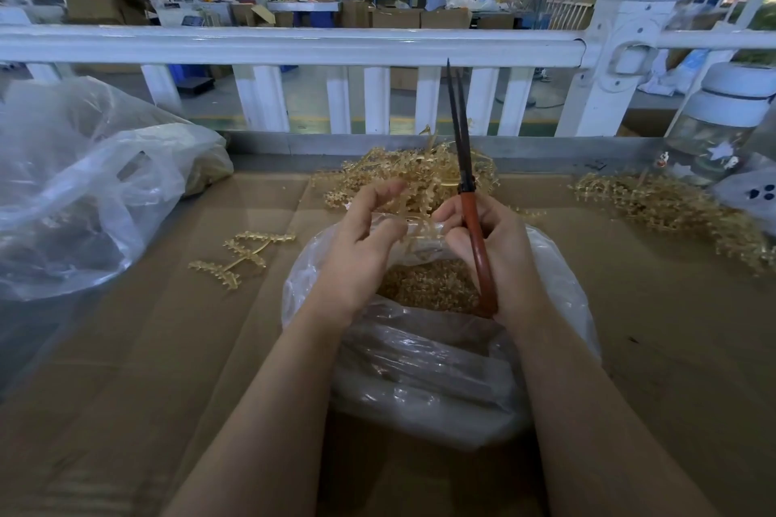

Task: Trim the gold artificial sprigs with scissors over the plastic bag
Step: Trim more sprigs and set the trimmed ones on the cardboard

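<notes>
The right hand [491,252] has its fingers curled around the red-orange handles of the scissors [468,197], with the dark blades pointing up and away, nearly closed. The left hand [361,252] has its fingers bent around a gold sprig [420,229], pinching it just left of the right hand; the exact contact points are blurred. Both hands sit above the open mouth of the plastic bag [424,369], which contains gold trimmings [428,285]. A sprig pile [411,176] lies just beyond the hands. A separate sprig [243,256] lies to the left on the cardboard surface [126,390]. A further pile [672,210] lies far right, and a second clear bag [84,189] far left.
</notes>
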Available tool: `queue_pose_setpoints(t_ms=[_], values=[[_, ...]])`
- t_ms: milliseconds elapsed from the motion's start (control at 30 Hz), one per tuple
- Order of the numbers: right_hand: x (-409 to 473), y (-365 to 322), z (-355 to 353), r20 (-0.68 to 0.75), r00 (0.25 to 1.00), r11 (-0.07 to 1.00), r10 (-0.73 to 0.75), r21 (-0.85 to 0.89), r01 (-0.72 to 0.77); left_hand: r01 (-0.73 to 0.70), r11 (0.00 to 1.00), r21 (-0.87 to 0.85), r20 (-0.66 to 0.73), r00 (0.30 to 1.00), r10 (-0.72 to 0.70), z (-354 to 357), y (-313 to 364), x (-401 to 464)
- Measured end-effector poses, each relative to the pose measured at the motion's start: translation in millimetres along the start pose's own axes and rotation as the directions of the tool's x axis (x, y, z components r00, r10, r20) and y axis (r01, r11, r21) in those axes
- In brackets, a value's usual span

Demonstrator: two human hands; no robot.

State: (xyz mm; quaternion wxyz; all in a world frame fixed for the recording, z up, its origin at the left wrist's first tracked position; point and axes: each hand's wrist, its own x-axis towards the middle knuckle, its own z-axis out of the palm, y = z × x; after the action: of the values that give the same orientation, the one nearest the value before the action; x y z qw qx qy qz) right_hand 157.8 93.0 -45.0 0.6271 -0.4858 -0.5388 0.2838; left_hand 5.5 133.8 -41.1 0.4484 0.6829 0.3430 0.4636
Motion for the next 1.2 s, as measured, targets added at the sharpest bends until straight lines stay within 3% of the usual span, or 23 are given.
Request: queue_pose_setpoints(t_ms=[167,233,333,400,467,533,600,667,767,833,967,1200], values=[[2.3,-0.4,2.0,0.083,0.996,0.997,0.03,0.074,-0.036,0.008,0.995,0.096,0.148,0.989,-0.022,-2.0,-4.6,0.4],[4.8,1.3,1.6,0.064,0.997,0.997,0.037,0.06,-0.041,-0.018,0.978,0.208,0.121,0.993,-0.007,-0.8,-4.4,0.4],[5.4,1.6,-1.2,0.026,0.999,0.999,0.026,0.04,-0.028,-0.015,0.982,0.189,0.103,0.995,-0.005,-1.5,-2.6,0.7],[3.4,0.7,-1.2,-0.004,1.0,1.0,-0.02,-0.023,0.02,-0.038,0.957,0.288,0.083,0.996,0.015,-1.4,-2.6,1.4],[1.5,-0.1,-0.7,0.002,1.0,1.0,-0.016,0.003,0.016,-0.085,0.903,0.422,0.032,0.996,0.08,1.1,-3.3,2.2],[0.3,0.0,-1.0,-0.006,1.0,0.999,0.012,0.046,-0.012,-0.143,0.883,0.446,-0.086,0.976,0.201,2.5,-0.7,2.0],[-0.4,-0.5,-2.4,-0.04,0.999,1.0,0.015,-0.02,-0.016,-0.193,0.919,0.343,-0.264,0.92,0.291,0.2,2.2,0.4],[-0.5,1.1,-3.0,-0.065,0.998,0.994,0.022,-0.101,-0.028,-0.244,0.954,0.175,-0.424,0.856,0.296,-3.9,3.6,-0.1],[0.5,6.6,-1.1,-0.078,0.996,0.948,0.047,-0.311,-0.069,-0.35,0.935,-0.053,-0.537,0.799,0.268,-7.9,3.6,2.5],[1.1,10.1,2.2,-0.088,0.995,0.909,0.052,-0.408,-0.084,-0.377,0.908,-0.181,-0.537,0.812,0.23,-9.8,3.5,5.3],[1.5,13.3,3.0,-0.123,0.991,0.881,0.049,-0.462,-0.101,-0.243,0.885,-0.397,-0.415,0.907,0.062,-13.1,-1.1,8.1],[-2.7,12.3,2.5,-0.046,0.999,0.833,0.007,-0.553,-0.032,-0.123,0.881,-0.456,-0.243,0.97,0.009,-13.4,-4.2,8.4]])
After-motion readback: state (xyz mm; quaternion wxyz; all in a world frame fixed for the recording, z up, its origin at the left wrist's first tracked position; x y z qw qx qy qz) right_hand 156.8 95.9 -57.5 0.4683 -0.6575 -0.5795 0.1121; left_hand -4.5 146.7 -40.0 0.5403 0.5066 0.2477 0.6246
